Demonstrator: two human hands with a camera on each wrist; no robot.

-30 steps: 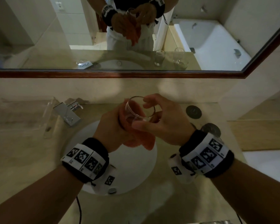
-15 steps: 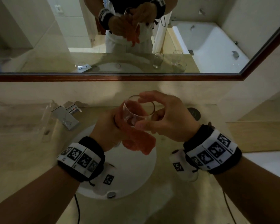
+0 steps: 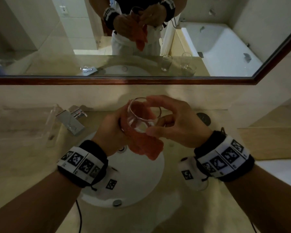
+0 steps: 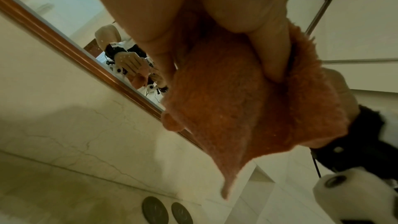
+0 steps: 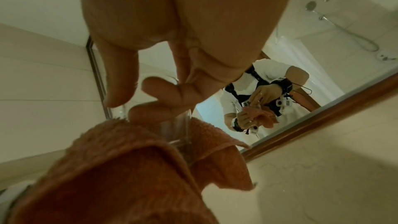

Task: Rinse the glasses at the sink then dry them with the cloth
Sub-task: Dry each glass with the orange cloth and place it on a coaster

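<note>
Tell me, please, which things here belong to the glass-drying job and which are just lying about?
In the job:
glass, gripped by the right hand
orange cloth, held by the left hand
sink
tap

Lying about:
two dark round discs on the counter
mirror
bathtub reflected in it

- No words, brand names or numbers can be read anywhere.
- The wristbands (image 3: 84, 163) carry black-and-white square code markers; small print beneath them is too blurred.
</note>
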